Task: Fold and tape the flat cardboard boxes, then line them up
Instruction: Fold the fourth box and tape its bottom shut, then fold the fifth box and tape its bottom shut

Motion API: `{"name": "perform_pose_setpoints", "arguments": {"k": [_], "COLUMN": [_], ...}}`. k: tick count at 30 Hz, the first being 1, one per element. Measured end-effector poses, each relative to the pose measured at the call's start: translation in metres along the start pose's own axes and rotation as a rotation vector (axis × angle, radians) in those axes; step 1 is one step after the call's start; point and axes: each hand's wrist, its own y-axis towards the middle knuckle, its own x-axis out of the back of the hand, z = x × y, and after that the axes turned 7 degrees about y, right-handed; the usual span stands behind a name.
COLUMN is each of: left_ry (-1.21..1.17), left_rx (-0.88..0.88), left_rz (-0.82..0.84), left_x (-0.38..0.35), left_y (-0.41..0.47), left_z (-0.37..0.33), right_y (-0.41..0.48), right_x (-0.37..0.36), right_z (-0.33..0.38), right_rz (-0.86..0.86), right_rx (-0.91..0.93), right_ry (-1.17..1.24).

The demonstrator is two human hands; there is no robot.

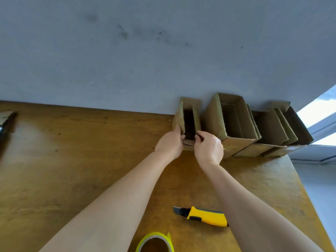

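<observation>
1. Biggest thing first: the wooden table point(91, 170) runs up against the grey wall point(127, 51), and along that far edge a row of open boxes is taking shape.
2. Three assembled boxes stand at the right: the large box point(234, 122), then the next box point(269, 130) and the end box point(296, 128) by the window point(320, 113). Those look done and lined up.
3. Now the narrow box point(189, 120) joins the row at its left end, just beside the large one, open top up. I judge this is the lining-up step for this box.
4. The left hand point(170, 142) pinches the box's near left wall; the right hand point(209, 148) pinches the near right wall, fingers curled over the rim on both sides.
5. A dark flat piece point(7, 128) at the far left edge may be cardboard still to fold; I can't tell.
6. The yellow knife point(203, 215) and the tape roll point(154, 242) lie idle near the person.
7. Writing? No brand, label or print readable anywhere.
</observation>
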Motion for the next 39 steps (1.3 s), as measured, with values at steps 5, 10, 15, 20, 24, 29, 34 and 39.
{"name": "perform_pose_setpoints", "arguments": {"k": [5,10,15,20,24,29,34,39], "left_ry": [0.042,0.168,0.327,0.423,0.483,0.534,0.527,0.513], "left_rx": [-0.011,-0.020,0.049,0.186,0.310,0.419,0.519,0.561], "left_rz": [0.067,0.030,-0.050,-0.119,-0.137,-0.181,-0.218,-0.231], "left_x": [0.006,0.025,0.053,0.078,0.090,0.108,0.128,0.150], "left_y": [-0.002,-0.032,-0.087,-0.154,-0.209,-0.275,-0.334,-0.387], "left_z": [-0.001,0.003,0.018,0.045,0.072,0.108,0.155,0.215], "right_y": [0.003,-0.007,-0.038,-0.076,-0.114,-0.164,-0.222,-0.286], "right_x": [0.004,0.018,0.037,0.043,0.037,0.018,-0.012,-0.049], "right_z": [-0.004,-0.001,0.007,0.025,0.047,0.080,0.118,0.159], "right_rz": [0.082,0.193,0.247,0.362,0.457,0.558,0.613,0.634], "right_rx": [0.029,0.070,0.235,0.448,0.596,0.763,0.898,0.963], "right_ry": [-0.035,-0.025,-0.126,-0.249,-0.363,-0.446,-0.502,-0.525]}}
